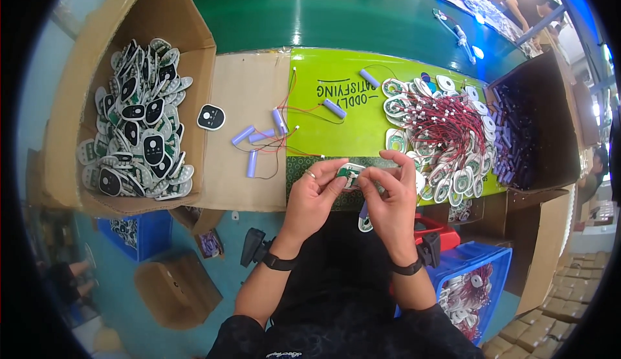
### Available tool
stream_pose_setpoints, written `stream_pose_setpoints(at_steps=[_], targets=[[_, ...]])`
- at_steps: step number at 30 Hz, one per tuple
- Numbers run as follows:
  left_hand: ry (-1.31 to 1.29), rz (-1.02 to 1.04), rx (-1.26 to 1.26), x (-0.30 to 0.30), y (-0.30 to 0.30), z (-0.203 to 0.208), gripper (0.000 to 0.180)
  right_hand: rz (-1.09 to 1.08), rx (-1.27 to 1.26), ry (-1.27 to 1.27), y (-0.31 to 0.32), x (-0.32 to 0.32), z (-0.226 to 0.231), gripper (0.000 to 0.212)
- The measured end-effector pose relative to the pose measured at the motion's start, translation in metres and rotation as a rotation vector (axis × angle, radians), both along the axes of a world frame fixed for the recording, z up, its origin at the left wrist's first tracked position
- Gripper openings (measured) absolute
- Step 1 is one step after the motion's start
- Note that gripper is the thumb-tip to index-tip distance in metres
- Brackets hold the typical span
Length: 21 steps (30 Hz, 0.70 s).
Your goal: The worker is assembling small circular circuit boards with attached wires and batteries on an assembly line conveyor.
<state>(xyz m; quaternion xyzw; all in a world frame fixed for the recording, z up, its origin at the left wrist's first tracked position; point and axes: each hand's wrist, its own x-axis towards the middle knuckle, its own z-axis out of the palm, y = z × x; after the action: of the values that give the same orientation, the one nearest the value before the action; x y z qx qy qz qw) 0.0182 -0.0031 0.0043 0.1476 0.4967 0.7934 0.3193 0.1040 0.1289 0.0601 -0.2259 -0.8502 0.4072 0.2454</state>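
Observation:
Over the table's near edge, my left hand [313, 196] grips a white-rimmed piece with a green circuit board [348, 173] between thumb and fingers. My right hand [392, 196] pinches at the board's right end; whatever is between its fingertips is hidden. Below the hands, a purple cylindrical battery [363, 213] hangs by a white, rounded part. Left of the hands lie several loose purple batteries [251, 163] with thin red and black wires. To the right is a heap of white rounded pieces with boards and red wires [446, 123].
At the left, a cardboard box [206, 42] holds many white-and-black pieces; one black-faced piece [211, 117] lies beside it. A right-hand box [550, 107] holds purple batteries. Blue crates [498, 275] stand below the table. A green surface [259, 10] runs along the back.

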Motion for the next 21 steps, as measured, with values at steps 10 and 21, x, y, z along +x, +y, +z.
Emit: stream_pose_setpoints(at_steps=[10, 21], targets=[[0.234, 0.122, -0.212, 0.009, 0.005, 0.000, 0.031, 0.075, 0.010, -0.018, 0.008, -0.005, -0.007, 0.011], [0.182, 0.071, -0.173, 0.004, -0.001, 0.032, 0.033, 0.194, -0.244, -0.018, 0.024, 0.016, 0.015, 0.015]])
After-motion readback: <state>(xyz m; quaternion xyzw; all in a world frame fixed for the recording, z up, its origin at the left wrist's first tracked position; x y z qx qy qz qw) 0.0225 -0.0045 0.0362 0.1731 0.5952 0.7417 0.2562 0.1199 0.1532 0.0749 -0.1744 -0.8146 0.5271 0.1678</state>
